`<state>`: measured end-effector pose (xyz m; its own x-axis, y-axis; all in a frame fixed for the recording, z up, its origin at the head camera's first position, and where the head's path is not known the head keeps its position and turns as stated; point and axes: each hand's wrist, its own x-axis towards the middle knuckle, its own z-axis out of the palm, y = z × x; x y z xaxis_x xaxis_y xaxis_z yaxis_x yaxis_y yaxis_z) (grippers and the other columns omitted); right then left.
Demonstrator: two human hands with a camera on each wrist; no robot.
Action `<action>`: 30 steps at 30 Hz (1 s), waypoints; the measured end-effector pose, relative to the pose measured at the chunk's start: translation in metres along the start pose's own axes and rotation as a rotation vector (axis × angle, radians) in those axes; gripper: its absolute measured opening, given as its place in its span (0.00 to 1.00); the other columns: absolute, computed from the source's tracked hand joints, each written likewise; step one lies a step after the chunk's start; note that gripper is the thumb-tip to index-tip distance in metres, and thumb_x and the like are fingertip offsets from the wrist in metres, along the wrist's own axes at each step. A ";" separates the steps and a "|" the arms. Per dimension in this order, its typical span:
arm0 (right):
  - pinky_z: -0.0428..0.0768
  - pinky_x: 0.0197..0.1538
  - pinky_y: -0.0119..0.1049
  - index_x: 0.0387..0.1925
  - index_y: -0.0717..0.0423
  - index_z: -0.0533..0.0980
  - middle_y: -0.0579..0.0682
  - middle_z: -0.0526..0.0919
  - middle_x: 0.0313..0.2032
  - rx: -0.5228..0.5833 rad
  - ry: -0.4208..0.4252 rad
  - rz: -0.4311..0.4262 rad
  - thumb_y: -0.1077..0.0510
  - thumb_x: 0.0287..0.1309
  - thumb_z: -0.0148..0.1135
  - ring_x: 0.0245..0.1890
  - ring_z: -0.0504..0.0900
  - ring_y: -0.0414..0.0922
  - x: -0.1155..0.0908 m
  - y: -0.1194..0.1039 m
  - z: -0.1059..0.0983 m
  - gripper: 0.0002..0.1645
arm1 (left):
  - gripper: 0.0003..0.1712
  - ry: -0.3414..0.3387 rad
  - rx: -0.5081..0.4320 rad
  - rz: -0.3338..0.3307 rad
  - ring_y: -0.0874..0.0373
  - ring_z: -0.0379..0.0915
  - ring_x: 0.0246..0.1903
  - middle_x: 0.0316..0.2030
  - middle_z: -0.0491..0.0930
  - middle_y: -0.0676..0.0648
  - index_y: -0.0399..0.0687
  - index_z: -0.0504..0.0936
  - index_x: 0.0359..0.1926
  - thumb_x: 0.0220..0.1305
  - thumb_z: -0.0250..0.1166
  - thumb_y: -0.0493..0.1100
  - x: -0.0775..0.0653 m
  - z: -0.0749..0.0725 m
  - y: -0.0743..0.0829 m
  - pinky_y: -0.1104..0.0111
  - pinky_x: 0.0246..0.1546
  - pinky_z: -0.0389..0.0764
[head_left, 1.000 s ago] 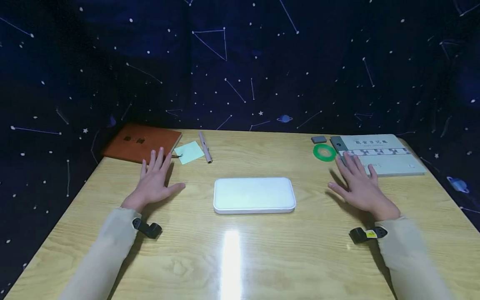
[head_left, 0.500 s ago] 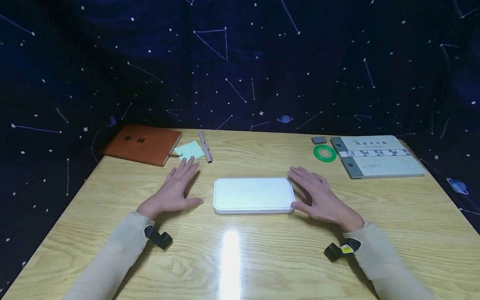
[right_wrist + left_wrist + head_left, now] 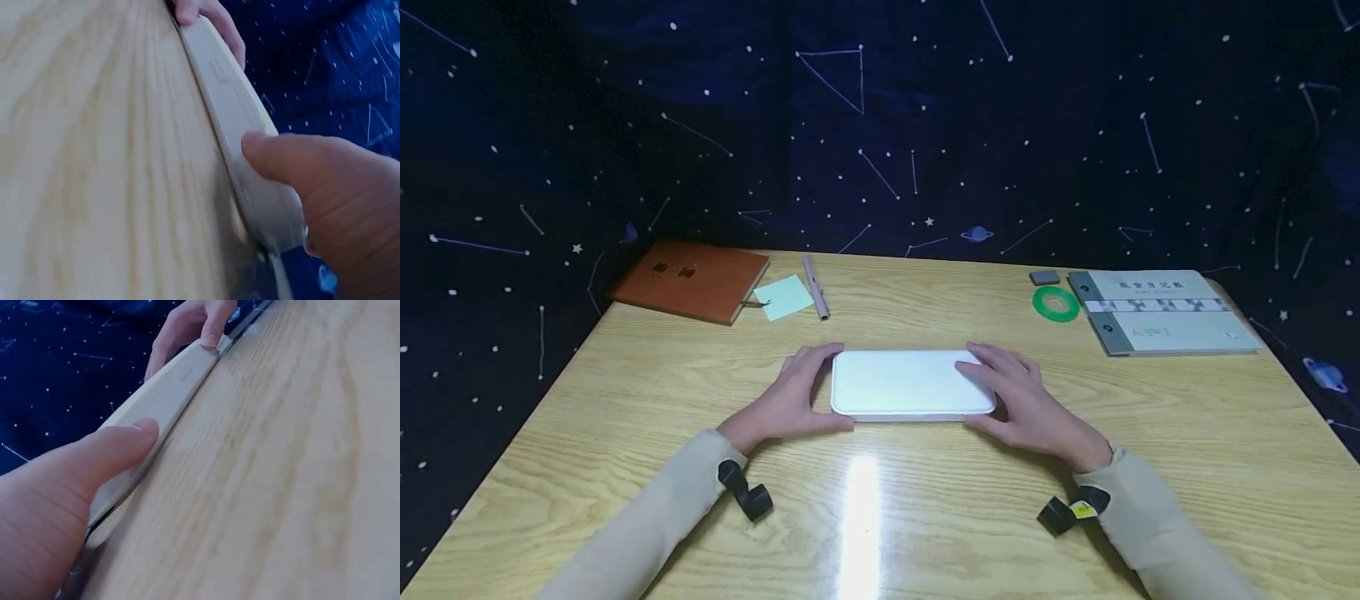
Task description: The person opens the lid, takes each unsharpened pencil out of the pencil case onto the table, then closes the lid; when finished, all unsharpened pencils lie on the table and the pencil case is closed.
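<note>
A flat white box (image 3: 910,383) with rounded corners lies on the wooden table in the middle of the head view. My left hand (image 3: 792,398) grips its left end, thumb along the front side and fingers at the back corner. At the right end my right hand (image 3: 1026,404) holds it, thumb on the front side, one finger over the top and others at the back edge. In the left wrist view the thumb (image 3: 128,447) presses the box's side wall. The right wrist view shows the other thumb (image 3: 281,159) against that same wall.
A brown notebook (image 3: 692,279), a pale green sticky note (image 3: 783,297) and a lilac pen (image 3: 816,288) lie at the back left. Back right are a grey eraser-like block (image 3: 1044,277), a green tape roll (image 3: 1056,304) and a pale account book (image 3: 1172,317). A dark star-patterned cloth (image 3: 880,125) hangs behind.
Both hands have come inward from beside the notebook and the account book to the two ends of the white box and taken hold of it. The head view has shifted slightly.
</note>
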<state>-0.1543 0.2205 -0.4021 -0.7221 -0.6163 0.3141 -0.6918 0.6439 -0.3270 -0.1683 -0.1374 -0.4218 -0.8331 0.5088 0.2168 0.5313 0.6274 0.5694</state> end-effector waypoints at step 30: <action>0.83 0.41 0.48 0.50 0.57 0.80 0.56 0.85 0.43 -0.300 0.168 -0.211 0.33 0.70 0.33 0.39 0.85 0.53 0.043 -0.040 0.006 0.39 | 0.32 0.182 -0.441 -0.157 0.52 0.73 0.48 0.47 0.74 0.43 0.42 0.77 0.57 0.50 0.75 0.44 -0.001 0.011 0.016 0.63 0.53 0.77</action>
<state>-0.1577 0.1650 -0.3807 -0.5368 -0.6827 0.4958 -0.7761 0.6300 0.0271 -0.1571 -0.1212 -0.4217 -0.9319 0.2923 0.2146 0.3149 0.3592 0.8785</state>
